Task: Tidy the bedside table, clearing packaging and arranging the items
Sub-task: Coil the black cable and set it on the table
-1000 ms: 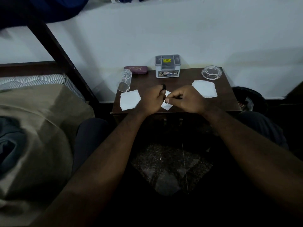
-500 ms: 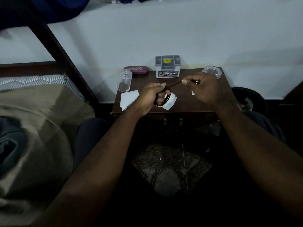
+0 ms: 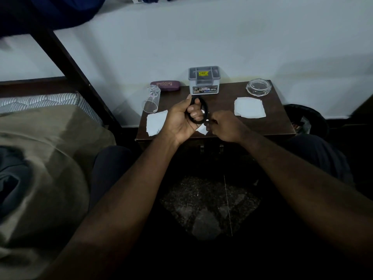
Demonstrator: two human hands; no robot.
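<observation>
At frame centre, above the desk (image 3: 224, 102), my left hand (image 3: 181, 122) curls its fingers (image 3: 194, 114) through a coiled black cord (image 3: 199, 112); my right hand (image 3: 224, 126) pinches its loose end. A slack pinch could unravel the coil onto the paper scraps (image 3: 156, 124).

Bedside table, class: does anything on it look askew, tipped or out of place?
Yes. The clear glass lies tipped at the table's left edge, its mouth overhanging. Torn white paper scraps lie loose on both sides, like leftover packaging.
</observation>
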